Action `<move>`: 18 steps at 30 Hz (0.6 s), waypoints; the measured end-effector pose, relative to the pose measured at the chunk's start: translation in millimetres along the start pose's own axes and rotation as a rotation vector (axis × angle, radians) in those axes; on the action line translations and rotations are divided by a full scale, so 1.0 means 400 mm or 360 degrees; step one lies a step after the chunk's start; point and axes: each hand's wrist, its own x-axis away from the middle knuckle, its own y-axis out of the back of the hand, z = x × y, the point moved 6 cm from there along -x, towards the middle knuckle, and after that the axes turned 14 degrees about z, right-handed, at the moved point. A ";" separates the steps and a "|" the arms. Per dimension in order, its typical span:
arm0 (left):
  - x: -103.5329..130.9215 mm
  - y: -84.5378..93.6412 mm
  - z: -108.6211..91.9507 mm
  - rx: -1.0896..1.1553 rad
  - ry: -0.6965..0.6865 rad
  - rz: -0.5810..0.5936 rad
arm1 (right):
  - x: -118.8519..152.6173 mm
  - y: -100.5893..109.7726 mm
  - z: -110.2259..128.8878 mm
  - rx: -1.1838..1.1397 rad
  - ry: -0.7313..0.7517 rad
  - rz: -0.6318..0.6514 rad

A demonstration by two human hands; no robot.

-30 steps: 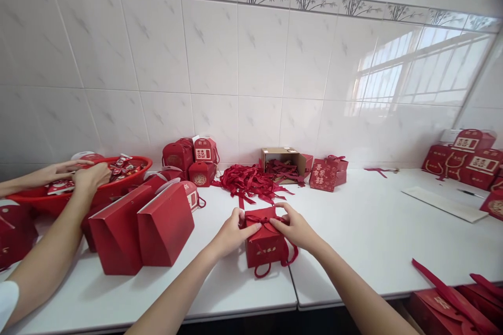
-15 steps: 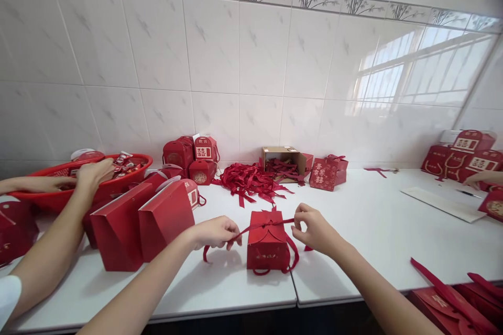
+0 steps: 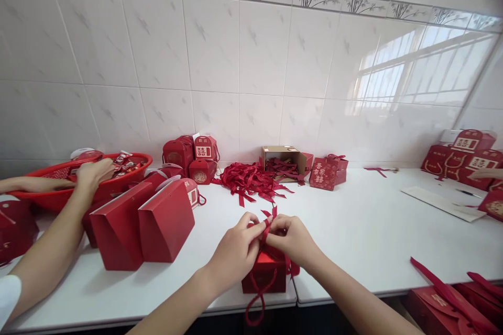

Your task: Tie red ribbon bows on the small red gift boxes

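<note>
A small red gift box stands near the table's front edge, a cord handle hanging down its front. Over its top, my left hand pinches a red ribbon between thumb and fingers. My right hand is closed on the same ribbon from the other side, fingertips almost meeting the left ones. Both hands hide the box's top and the crossing of the ribbon. Short ribbon ends poke up above the fingers.
A heap of red ribbons lies behind, beside a cardboard box of ribbons. Red boxes stand at left. A co-worker's hand reaches into a red basket. More ribboned boxes sit low at right.
My hands were apart, stretching the ribbon to both sides; now they are together over the box. The box has shifted slightly toward me and its front handle hangs lower.
</note>
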 end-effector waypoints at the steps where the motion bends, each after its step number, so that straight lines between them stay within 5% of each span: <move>1: 0.003 -0.001 0.004 0.0019 -0.0050 -0.0007 | 0.000 -0.002 -0.003 -0.0049 -0.0034 0.0050; 6: -0.010 0.011 0.020 0.0215 -0.0368 0.0036 | -0.009 -0.003 -0.016 -0.0134 -0.0159 0.0360; 10: -0.039 0.017 0.035 0.0400 -0.0262 0.0045 | -0.025 0.004 -0.021 -0.0066 -0.0183 0.0530; 14: -0.033 0.039 0.070 0.0425 -0.0062 -0.0066 | -0.017 0.039 -0.024 0.0035 -0.0167 0.0479; 18: -0.008 0.064 0.105 0.0375 0.0060 -0.0026 | 0.013 0.090 -0.009 0.0478 -0.0062 0.0196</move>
